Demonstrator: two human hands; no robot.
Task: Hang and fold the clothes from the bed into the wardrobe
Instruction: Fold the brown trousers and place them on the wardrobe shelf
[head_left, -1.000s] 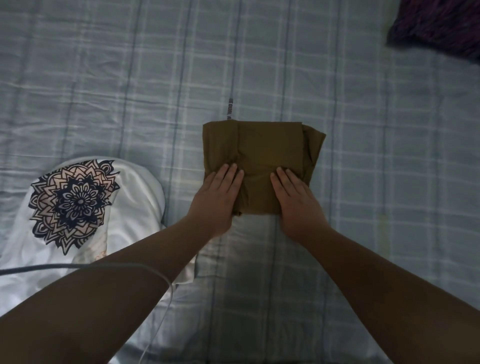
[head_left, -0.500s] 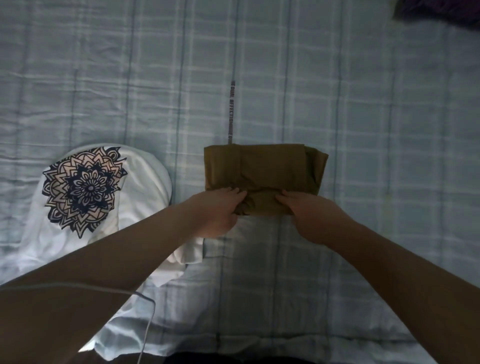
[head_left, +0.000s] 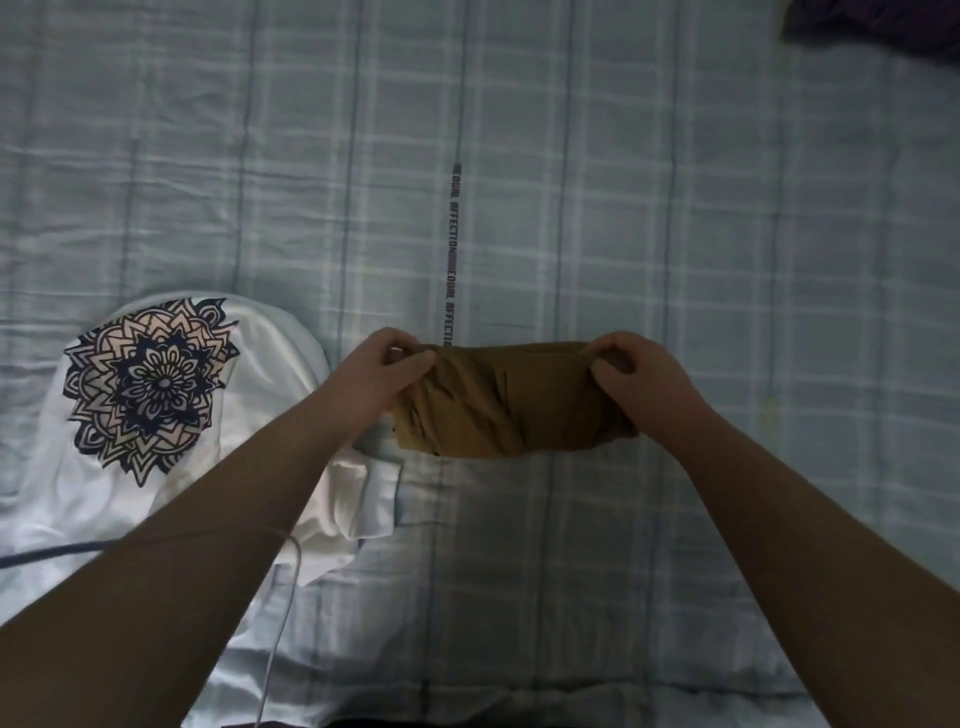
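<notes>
Folded brown garment (head_left: 498, 405) raised over the bed sheet (head_left: 675, 208), slung between left hand (head_left: 387, 371) and right hand (head_left: 636, 379). Lower edge touching the sheet or not: cannot tell.

Grip: left fingers (head_left: 415, 358) and thumb curled tight on the upper left corner, right fingers (head_left: 605, 371) likewise on the upper right. Nothing else held.

Cloth sagging and creased in the middle, layers bunching at the lower right.

Judged step: lifting the folded piece for the wardrobe, which is out of view.

To do well:
- Pinch through all layers, or slip a palm beneath, else the fold probably opens.
- Hold the top edge level and taut.
- Lift clear of the white T-shirt (head_left: 270, 364) just beside, at left.
- Mind the white cable (head_left: 291, 587) by the left forearm.

Dark garment (head_left: 883, 21) well apart, far corner.
</notes>
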